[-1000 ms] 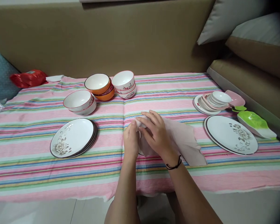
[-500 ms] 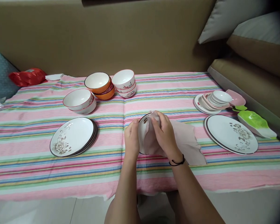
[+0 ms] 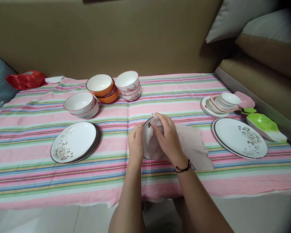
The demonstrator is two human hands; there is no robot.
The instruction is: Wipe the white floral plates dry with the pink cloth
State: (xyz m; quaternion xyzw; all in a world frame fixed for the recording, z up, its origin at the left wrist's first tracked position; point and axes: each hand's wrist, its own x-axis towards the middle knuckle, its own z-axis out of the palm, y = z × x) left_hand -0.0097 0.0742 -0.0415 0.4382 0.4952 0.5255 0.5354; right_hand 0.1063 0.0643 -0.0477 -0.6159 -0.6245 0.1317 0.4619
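Observation:
A white plate (image 3: 146,136) with a dark rim and a small brown motif is held tilted above the striped cloth, in front of me. My left hand (image 3: 136,142) grips its left edge, thumb up. On the other side my right hand (image 3: 168,137) is closed on a greyish-pink cloth (image 3: 192,145), pressing it over the plate's upper edge. The cloth covers most of the plate's face, and its loose end trails to the right. A black band circles my right wrist.
Left lies a stack of flowered plates (image 3: 75,142). Behind stand white bowls (image 3: 81,103), orange bowls (image 3: 100,85) and more white bowls (image 3: 127,82). Rightward are large plates (image 3: 237,137), small dishes (image 3: 229,100) and a green leaf-shaped dish (image 3: 264,126). A sofa back (image 3: 106,38) rises behind.
My right hand and the cloth have shifted very slightly up and left along the plate's edge. The left hand keeps its grip. The whole view has drifted a little.

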